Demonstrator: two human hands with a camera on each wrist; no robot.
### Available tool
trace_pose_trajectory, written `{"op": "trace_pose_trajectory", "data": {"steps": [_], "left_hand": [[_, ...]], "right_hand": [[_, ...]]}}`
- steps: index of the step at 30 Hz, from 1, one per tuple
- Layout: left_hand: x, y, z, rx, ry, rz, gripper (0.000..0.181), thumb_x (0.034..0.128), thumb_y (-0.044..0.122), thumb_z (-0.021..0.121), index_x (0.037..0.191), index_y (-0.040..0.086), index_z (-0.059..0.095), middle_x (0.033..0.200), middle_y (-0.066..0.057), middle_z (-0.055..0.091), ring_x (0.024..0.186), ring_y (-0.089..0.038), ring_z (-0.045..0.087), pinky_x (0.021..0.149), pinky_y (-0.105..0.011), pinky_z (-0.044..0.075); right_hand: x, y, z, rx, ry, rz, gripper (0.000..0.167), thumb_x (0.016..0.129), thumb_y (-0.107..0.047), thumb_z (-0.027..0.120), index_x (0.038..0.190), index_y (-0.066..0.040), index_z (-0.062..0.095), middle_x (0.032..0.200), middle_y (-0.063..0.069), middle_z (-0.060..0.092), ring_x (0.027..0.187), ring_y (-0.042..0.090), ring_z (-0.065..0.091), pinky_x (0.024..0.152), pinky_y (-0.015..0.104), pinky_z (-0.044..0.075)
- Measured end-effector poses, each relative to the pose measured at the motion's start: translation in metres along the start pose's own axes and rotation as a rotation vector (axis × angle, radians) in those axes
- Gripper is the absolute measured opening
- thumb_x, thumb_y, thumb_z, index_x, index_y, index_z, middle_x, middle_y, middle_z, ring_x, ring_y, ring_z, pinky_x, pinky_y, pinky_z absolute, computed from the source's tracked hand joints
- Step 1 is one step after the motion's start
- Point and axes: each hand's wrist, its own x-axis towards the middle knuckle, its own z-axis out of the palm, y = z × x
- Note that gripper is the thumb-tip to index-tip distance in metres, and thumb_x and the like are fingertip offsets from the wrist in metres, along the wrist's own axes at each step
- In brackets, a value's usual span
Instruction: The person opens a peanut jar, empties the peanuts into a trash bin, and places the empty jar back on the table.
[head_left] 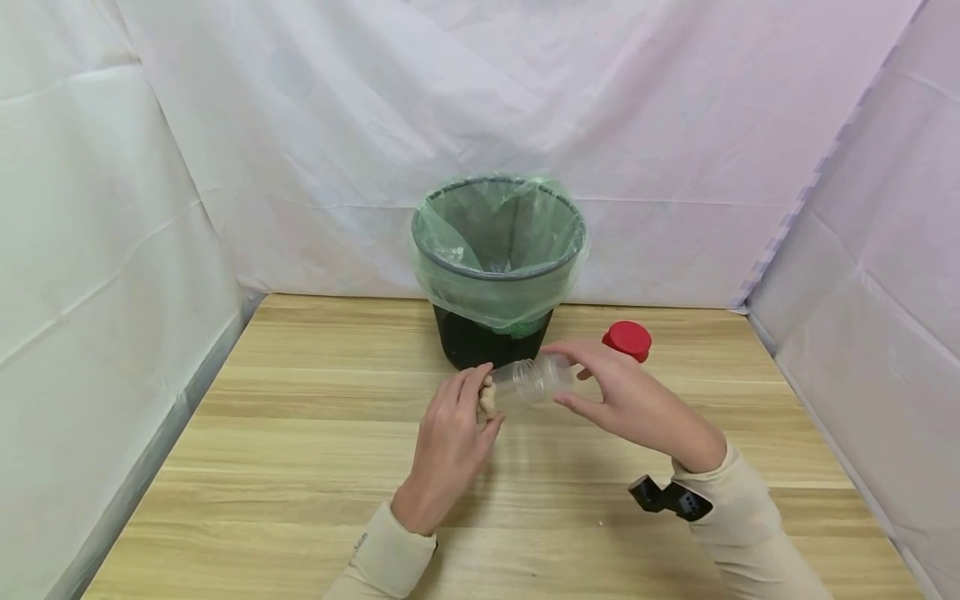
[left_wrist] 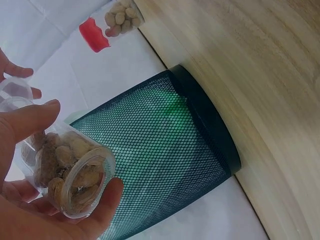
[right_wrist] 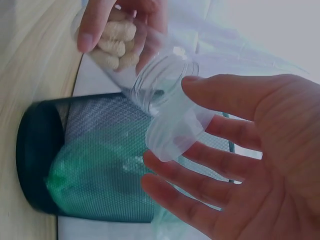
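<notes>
Left hand (head_left: 450, 421): grips clear cylindrical plastic jar (right_wrist: 152, 82), likely steadying it
Right hand (head_left: 626, 396): pinches translucent round plastic lid (right_wrist: 175, 132)

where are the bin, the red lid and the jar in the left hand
Bin (head_left: 487, 338): head view, on its dark lower front wall.
Red lid (head_left: 629, 338): head view, on its top.
Held jar (left_wrist: 61, 154): left wrist view, on its clear side wall.
</notes>
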Motion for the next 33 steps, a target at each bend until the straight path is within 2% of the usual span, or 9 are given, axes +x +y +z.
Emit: {"op": "trace_pose_trajectory", "data": {"steps": [8, 12, 17, 21, 26, 30, 33], "left_hand": [[-0.001, -0.004, 0.001, -0.018, 0.003, -0.037, 0.069, 0.0758, 0.007, 0.098, 0.137, 0.004, 0.066, 0.127, -0.013, 0.072, 0.115, -0.030, 0.070, 0.096, -0.040, 0.064], [-0.002, -0.006, 0.001, -0.037, 0.002, -0.051, 0.068, 0.0766, 0.005, 0.097, 0.137, 0.003, 0.065, 0.128, -0.013, 0.071, 0.116, -0.030, 0.069, 0.094, -0.040, 0.065], [-0.002, -0.006, 0.000, -0.064, 0.000, -0.072, 0.069, 0.0775, 0.004, 0.096, 0.138, 0.003, 0.064, 0.128, -0.014, 0.071, 0.114, -0.030, 0.069, 0.090, -0.040, 0.066], [-0.002, -0.006, -0.001, -0.084, -0.002, -0.093, 0.069, 0.0779, 0.005, 0.096, 0.139, 0.003, 0.063, 0.127, -0.014, 0.070, 0.113, -0.030, 0.069, 0.089, -0.041, 0.066], [-0.002, -0.007, -0.001, -0.100, -0.007, -0.108, 0.069, 0.0782, 0.006, 0.096, 0.139, 0.004, 0.063, 0.128, -0.014, 0.070, 0.115, -0.029, 0.069, 0.090, -0.041, 0.066], [-0.001, -0.008, -0.001, -0.102, -0.006, -0.112, 0.069, 0.0782, 0.006, 0.096, 0.139, 0.004, 0.063, 0.127, -0.014, 0.070, 0.116, -0.030, 0.069, 0.090, -0.042, 0.066], [-0.001, -0.008, -0.002, -0.102, -0.004, -0.116, 0.069, 0.0783, 0.007, 0.096, 0.139, 0.004, 0.063, 0.127, -0.014, 0.070, 0.115, -0.030, 0.069, 0.089, -0.042, 0.066]], "right_hand": [[-0.009, 0.012, -0.022, -0.140, 0.008, 0.046, 0.058, 0.095, -0.004, 0.081, 0.148, -0.002, 0.057, 0.144, 0.014, 0.065, 0.120, 0.029, 0.067, 0.094, 0.048, 0.062], [-0.014, 0.024, -0.036, -0.196, 0.045, 0.066, 0.057, 0.094, 0.002, 0.077, 0.148, -0.001, 0.057, 0.145, 0.019, 0.064, 0.126, 0.039, 0.065, 0.103, 0.059, 0.055], [-0.020, 0.048, -0.051, -0.278, 0.130, 0.104, 0.058, 0.090, 0.007, 0.076, 0.145, 0.002, 0.058, 0.145, 0.024, 0.061, 0.135, 0.047, 0.058, 0.108, 0.068, 0.050], [-0.026, 0.075, -0.057, -0.321, 0.157, 0.201, 0.059, 0.091, 0.007, 0.076, 0.146, 0.005, 0.056, 0.147, 0.030, 0.057, 0.137, 0.051, 0.053, 0.108, 0.072, 0.048], [-0.038, 0.112, -0.056, -0.305, 0.109, 0.344, 0.058, 0.093, 0.004, 0.072, 0.147, 0.010, 0.052, 0.145, 0.036, 0.054, 0.134, 0.056, 0.052, 0.108, 0.075, 0.045], [-0.046, 0.139, -0.049, -0.281, 0.008, 0.434, 0.062, 0.095, -0.001, 0.071, 0.150, 0.014, 0.048, 0.147, 0.040, 0.052, 0.134, 0.060, 0.049, 0.110, 0.076, 0.042], [-0.052, 0.156, -0.042, -0.247, -0.061, 0.488, 0.067, 0.095, -0.005, 0.073, 0.152, 0.015, 0.044, 0.148, 0.043, 0.051, 0.131, 0.061, 0.055, 0.106, 0.075, 0.047]]}}
